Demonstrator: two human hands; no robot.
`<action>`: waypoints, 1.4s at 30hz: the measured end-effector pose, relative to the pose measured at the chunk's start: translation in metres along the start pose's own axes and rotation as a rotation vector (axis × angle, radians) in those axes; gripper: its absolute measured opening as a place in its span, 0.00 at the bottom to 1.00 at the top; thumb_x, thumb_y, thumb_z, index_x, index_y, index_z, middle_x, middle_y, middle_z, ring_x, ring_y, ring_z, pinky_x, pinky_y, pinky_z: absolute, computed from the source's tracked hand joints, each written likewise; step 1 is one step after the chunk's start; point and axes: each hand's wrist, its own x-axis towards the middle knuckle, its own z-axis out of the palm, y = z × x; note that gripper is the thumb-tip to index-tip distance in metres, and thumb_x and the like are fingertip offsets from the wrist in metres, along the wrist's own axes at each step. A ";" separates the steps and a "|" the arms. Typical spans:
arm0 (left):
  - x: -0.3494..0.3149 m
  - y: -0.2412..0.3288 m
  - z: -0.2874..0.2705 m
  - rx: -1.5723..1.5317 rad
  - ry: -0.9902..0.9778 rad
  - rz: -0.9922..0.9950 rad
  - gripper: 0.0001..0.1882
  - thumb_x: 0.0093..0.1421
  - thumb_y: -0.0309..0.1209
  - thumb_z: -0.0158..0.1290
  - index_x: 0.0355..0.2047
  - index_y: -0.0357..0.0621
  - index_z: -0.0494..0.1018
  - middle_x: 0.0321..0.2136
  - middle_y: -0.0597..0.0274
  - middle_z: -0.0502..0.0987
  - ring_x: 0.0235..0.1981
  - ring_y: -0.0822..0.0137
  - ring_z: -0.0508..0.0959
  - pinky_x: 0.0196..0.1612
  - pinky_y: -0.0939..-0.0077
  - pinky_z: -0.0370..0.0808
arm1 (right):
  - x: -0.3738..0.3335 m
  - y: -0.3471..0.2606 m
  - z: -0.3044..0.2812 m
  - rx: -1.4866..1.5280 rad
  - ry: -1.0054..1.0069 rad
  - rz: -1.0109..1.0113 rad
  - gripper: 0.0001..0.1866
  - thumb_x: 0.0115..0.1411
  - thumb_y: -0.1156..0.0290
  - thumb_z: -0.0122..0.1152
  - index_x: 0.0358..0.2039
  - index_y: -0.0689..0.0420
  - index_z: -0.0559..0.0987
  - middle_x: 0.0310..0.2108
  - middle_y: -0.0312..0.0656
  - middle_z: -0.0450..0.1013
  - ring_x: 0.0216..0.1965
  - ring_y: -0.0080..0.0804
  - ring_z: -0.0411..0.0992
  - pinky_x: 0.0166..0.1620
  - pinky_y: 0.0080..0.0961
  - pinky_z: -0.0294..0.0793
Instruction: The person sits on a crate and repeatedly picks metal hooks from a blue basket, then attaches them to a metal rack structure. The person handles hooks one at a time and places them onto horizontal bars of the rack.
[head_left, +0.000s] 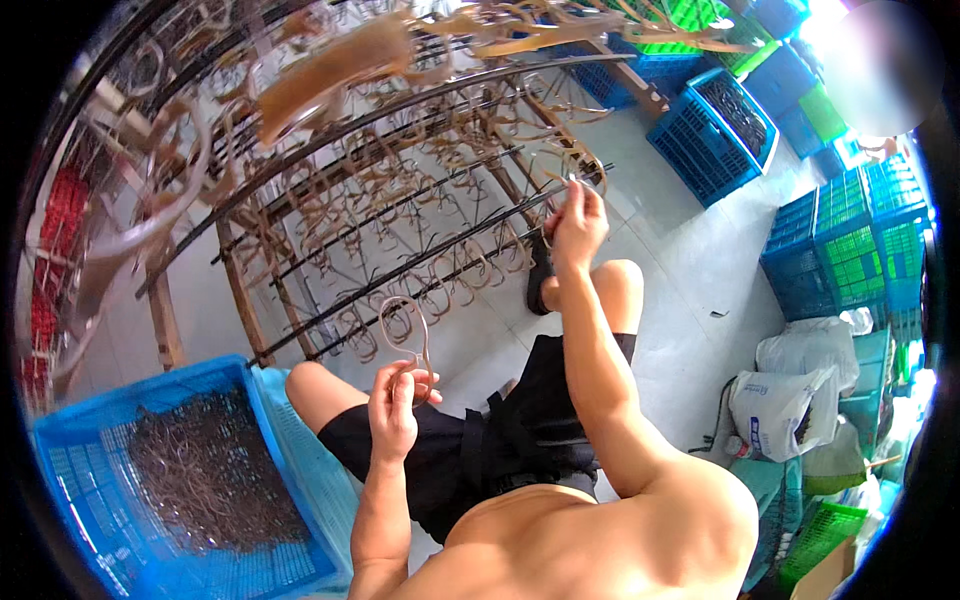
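My left hand (395, 405) is closed round a thin brown looped piece (425, 345), shaped somewhat like an eyeglass frame, with one round loop standing above the fingers. It is held over my left thigh. My right arm reaches forward, and the right hand (577, 228) is pinched at the right end of a dark rod of the rack (490, 215). Thin, brownish curved pieces (600, 178) show at its fingertips, but exactly what it grips is too small to make out. Many similar looped pieces (440, 270) hang in rows from the rack's rods.
At left a blue crate (75, 480) holds a heap of thin dark brown strips. Another blue crate (700, 150) with dark pieces stands at far right. Stacked blue and green crates (845, 240) and white bags (785, 410) line the right side. Blurred brown pieces (335, 75) hang close above.
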 end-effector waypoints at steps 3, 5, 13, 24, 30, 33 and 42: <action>0.012 0.007 0.010 0.033 -0.045 0.013 0.12 0.67 0.33 0.38 0.45 0.39 0.65 0.30 0.51 0.77 0.23 0.65 0.78 0.31 0.73 0.76 | 0.025 0.025 0.010 -0.012 0.010 0.100 0.10 0.60 0.66 0.56 0.30 0.60 0.75 0.12 0.32 0.64 0.09 0.17 0.59 0.12 0.16 0.57; 0.017 0.008 0.016 0.059 -0.057 0.001 0.12 0.67 0.33 0.39 0.45 0.39 0.65 0.30 0.51 0.77 0.23 0.64 0.78 0.31 0.72 0.76 | 0.033 0.026 0.013 -0.091 -0.019 0.086 0.11 0.60 0.65 0.57 0.32 0.61 0.77 0.12 0.31 0.63 0.09 0.16 0.58 0.12 0.16 0.57; 0.021 -0.001 0.029 0.090 -0.046 -0.087 0.12 0.65 0.32 0.41 0.43 0.37 0.67 0.29 0.52 0.78 0.23 0.64 0.78 0.31 0.73 0.76 | 0.045 0.025 0.005 -0.041 -0.204 0.253 0.11 0.59 0.67 0.55 0.32 0.63 0.78 0.12 0.29 0.62 0.10 0.15 0.57 0.14 0.15 0.56; 0.018 -0.004 0.035 0.049 -0.035 -0.075 0.11 0.66 0.33 0.40 0.42 0.37 0.64 0.29 0.52 0.77 0.23 0.67 0.77 0.32 0.75 0.75 | 0.020 0.013 0.019 -0.174 -0.304 0.223 0.09 0.57 0.68 0.58 0.29 0.62 0.78 0.14 0.26 0.63 0.12 0.12 0.55 0.14 0.14 0.52; 0.018 -0.010 0.029 -0.009 0.021 -0.059 0.13 0.67 0.35 0.37 0.41 0.39 0.65 0.26 0.53 0.77 0.21 0.66 0.76 0.29 0.73 0.74 | 0.010 0.011 0.015 -0.260 -0.330 0.154 0.10 0.57 0.66 0.59 0.31 0.62 0.79 0.12 0.27 0.63 0.11 0.12 0.57 0.15 0.14 0.53; 0.019 -0.010 0.029 0.030 0.027 -0.055 0.12 0.67 0.34 0.38 0.41 0.38 0.66 0.25 0.53 0.76 0.21 0.67 0.76 0.28 0.75 0.74 | 0.004 0.015 0.013 -0.285 -0.317 0.145 0.11 0.57 0.66 0.59 0.32 0.62 0.79 0.13 0.27 0.63 0.12 0.12 0.57 0.15 0.14 0.54; 0.023 0.004 0.032 0.082 0.057 -0.003 0.12 0.66 0.31 0.39 0.39 0.36 0.68 0.23 0.56 0.75 0.19 0.70 0.73 0.25 0.78 0.72 | 0.016 0.021 0.011 -0.265 -0.275 0.053 0.10 0.59 0.67 0.57 0.35 0.61 0.78 0.18 0.27 0.65 0.15 0.12 0.57 0.18 0.14 0.55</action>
